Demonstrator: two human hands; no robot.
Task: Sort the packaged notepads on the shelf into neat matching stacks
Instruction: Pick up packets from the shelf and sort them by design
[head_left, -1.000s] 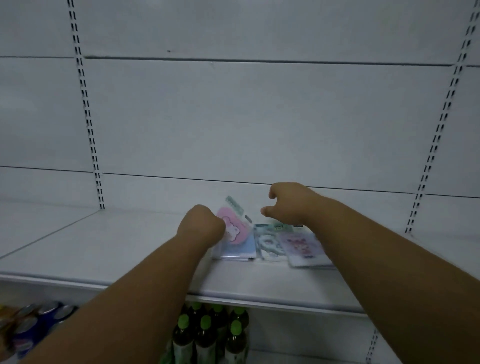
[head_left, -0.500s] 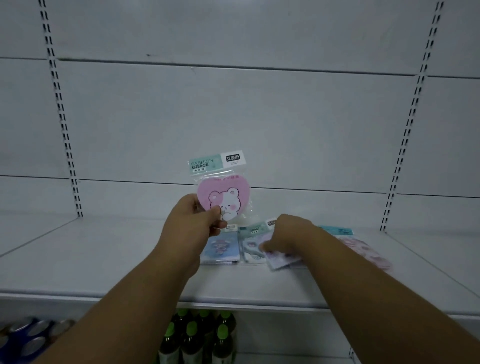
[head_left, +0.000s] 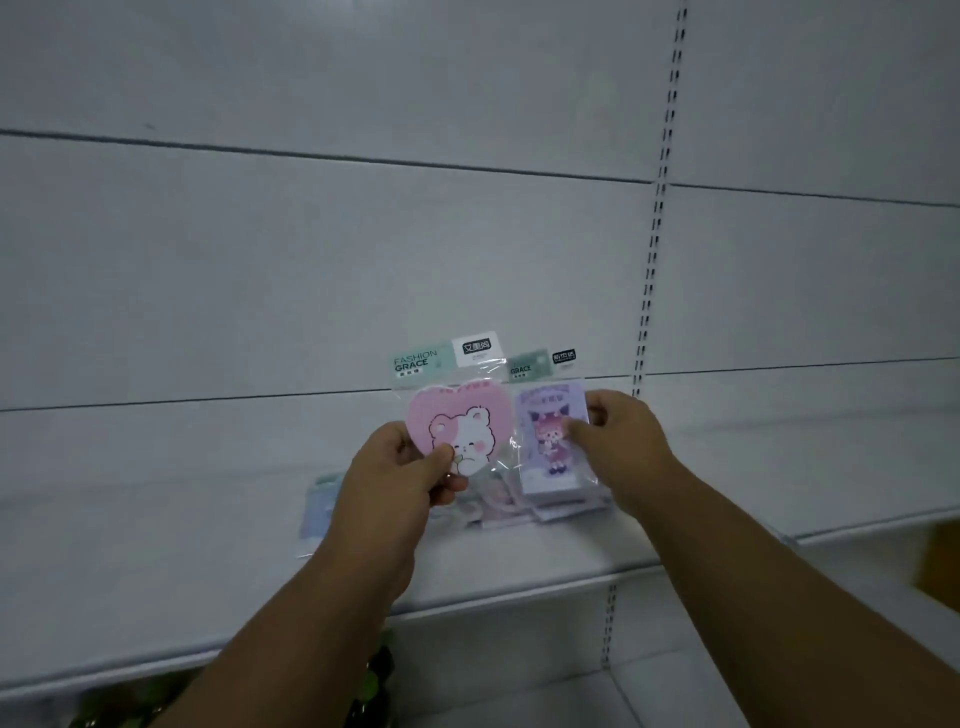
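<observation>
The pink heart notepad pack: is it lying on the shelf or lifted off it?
Lifted. The left hand holds the pink heart notepad pack upright above the shelf.

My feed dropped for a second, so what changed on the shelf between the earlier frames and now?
The right hand took a purple rectangular notepad pack off the pile and raised it beside the pink heart notepad pack, which the left hand had lifted a moment earlier. Both packs are now held upright, side by side. The remaining packs stay on the shelf.
</observation>
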